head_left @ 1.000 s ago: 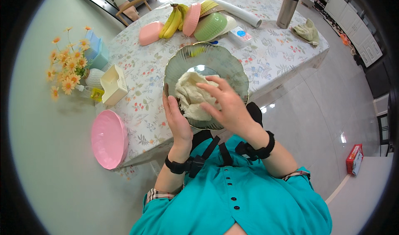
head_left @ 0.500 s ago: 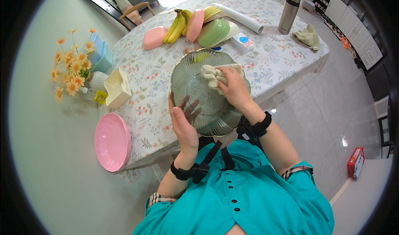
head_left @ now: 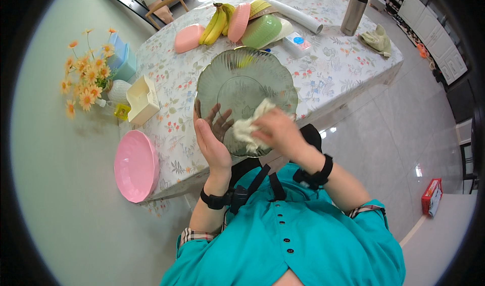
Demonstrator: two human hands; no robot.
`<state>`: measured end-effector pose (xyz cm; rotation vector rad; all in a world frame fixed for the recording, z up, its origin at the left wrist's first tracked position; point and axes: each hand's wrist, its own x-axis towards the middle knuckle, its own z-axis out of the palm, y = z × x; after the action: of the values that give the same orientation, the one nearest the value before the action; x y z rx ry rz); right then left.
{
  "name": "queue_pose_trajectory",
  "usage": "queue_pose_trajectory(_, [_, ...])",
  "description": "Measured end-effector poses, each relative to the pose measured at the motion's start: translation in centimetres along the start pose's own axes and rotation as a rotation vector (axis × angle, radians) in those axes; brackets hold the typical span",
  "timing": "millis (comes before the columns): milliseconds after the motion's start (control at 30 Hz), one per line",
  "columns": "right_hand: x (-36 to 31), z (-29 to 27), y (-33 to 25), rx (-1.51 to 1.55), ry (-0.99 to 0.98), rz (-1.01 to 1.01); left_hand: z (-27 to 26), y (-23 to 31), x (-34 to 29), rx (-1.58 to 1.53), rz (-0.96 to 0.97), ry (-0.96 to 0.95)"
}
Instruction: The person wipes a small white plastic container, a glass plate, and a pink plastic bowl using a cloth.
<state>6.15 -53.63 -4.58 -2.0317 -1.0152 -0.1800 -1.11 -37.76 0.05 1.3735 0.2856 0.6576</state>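
Note:
A large tinted glass plate [head_left: 247, 84] with a scalloped, gold-coloured rim is tilted in front of me at the table's near edge. My left hand [head_left: 214, 149] grips its lower left rim, with the thumb along the edge and the other fingers showing through the glass. Bunched in my right hand [head_left: 283, 134] is a cream cloth [head_left: 246, 133], pressed against the lower right part of the plate's face. Motion blurs the right fingers and the cloth a little.
A pink basin [head_left: 136, 167] stands at the table's left corner, near a cream box [head_left: 143, 101] and orange flowers [head_left: 88, 79]. Bananas [head_left: 214, 26], a green bowl [head_left: 261, 32] and a steel thermos [head_left: 354, 10] are farther back. A folded cloth [head_left: 376, 41] lies at the right.
My right hand has swept the cloth from the plate's upper right down toward its lower part. The plate and my left hand have shifted slightly left and up in view.

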Motion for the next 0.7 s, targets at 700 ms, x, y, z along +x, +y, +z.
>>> queue_pose_trajectory(700, [-0.9, -0.6, -3.9, 0.662, -0.223, 0.082, -0.1, -0.5, -0.3, -0.109, 0.029, -0.016])
